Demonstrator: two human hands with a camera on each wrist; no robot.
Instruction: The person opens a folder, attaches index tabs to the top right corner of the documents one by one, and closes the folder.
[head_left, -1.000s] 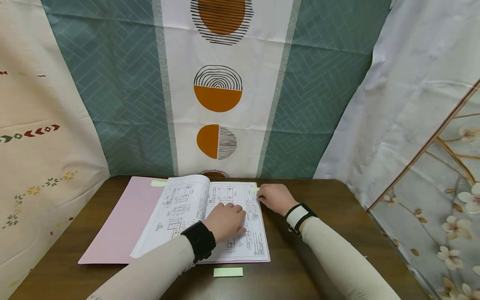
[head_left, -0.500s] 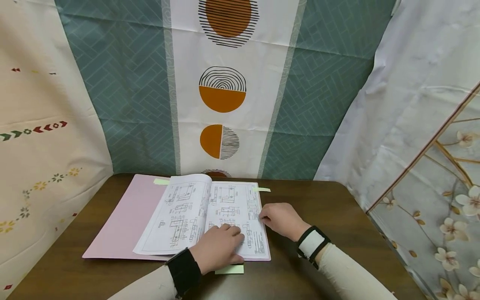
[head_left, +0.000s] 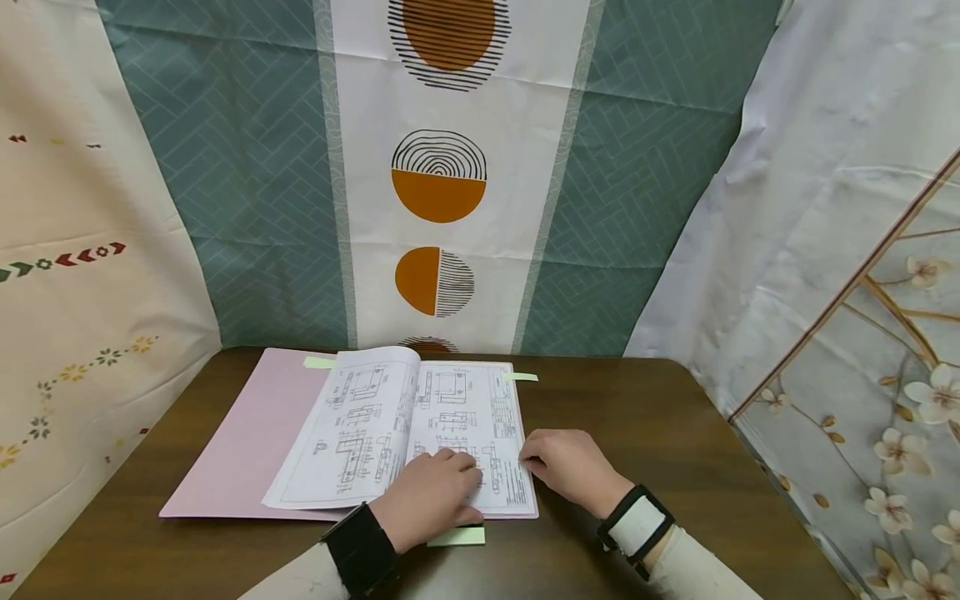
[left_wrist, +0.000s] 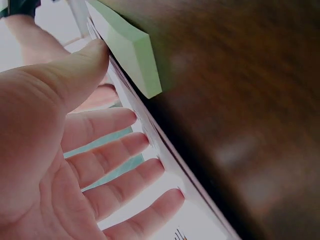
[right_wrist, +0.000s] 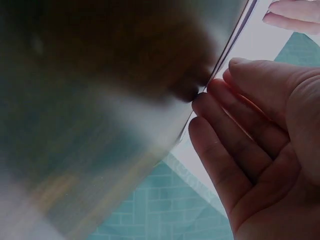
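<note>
An open pink folder (head_left: 240, 442) lies on the brown table, with white pages of technical drawings (head_left: 375, 433) spread in it. My left hand (head_left: 438, 487) rests flat on the lower part of the right page, fingers straight (left_wrist: 120, 150). Its thumb lies beside a green sticky-note pad (head_left: 456, 537) on the table by the folder's near edge; the left wrist view shows the pad (left_wrist: 132, 50) too. My right hand (head_left: 558, 462) touches the right edge of the page with its fingertips (right_wrist: 210, 95), holding nothing.
Green sticky tabs stick out at the top of the left page (head_left: 320, 362) and the top right corner (head_left: 521, 377). Patterned curtains (head_left: 438, 175) hang close behind the table and on both sides. Bare tabletop (head_left: 660, 433) lies right of the folder.
Both hands slid toward me down the right page. The right hand left the green tab at the top right corner; the left hand now reaches the sticky-note pad.
</note>
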